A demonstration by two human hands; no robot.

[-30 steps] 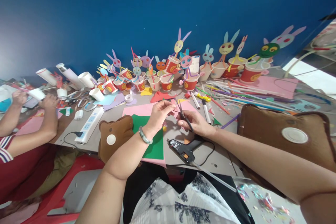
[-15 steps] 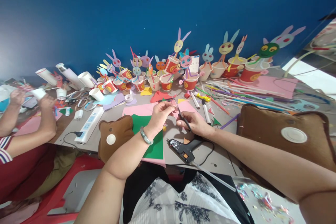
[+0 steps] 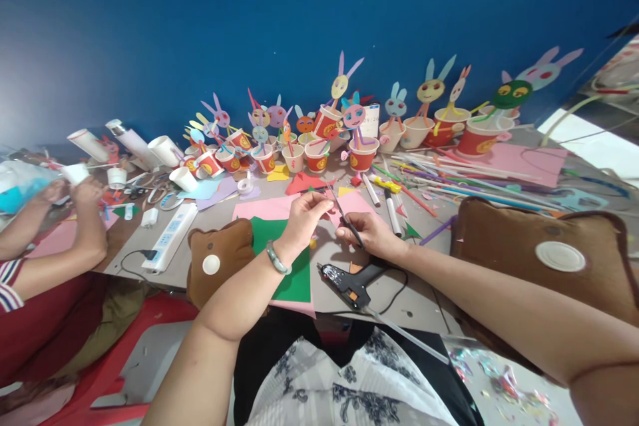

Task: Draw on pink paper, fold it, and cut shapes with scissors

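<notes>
My right hand [image 3: 372, 234] grips a pair of scissors [image 3: 348, 221] with dark handles, the blades tilted up and to the left. My left hand [image 3: 305, 221], with a bangle on its wrist, pinches a small piece of pink paper [image 3: 331, 209] beside the blades; the fingers hide most of it. Below my hands lies a black hot glue gun [image 3: 347, 287] with a clear glue stick [image 3: 409, 336] sticking out of its back. A green sheet [image 3: 294, 279] rests on pink paper [image 3: 267, 208] under my left forearm.
Paper cups with rabbit figures [image 3: 362, 156] line the blue wall. Brown cushions [image 3: 504, 246] [image 3: 219, 256] flank my arms. Markers [image 3: 392, 213] and coloured sticks [image 3: 449, 176] lie at the right. A power strip [image 3: 172, 237] is leftward, where another person's hands [image 3: 87, 190] hold a white cup.
My hands stay in nearly the same place; the pink piece shows less between the left fingers and the blades. At the left, the other person's hands have shifted slightly.
</notes>
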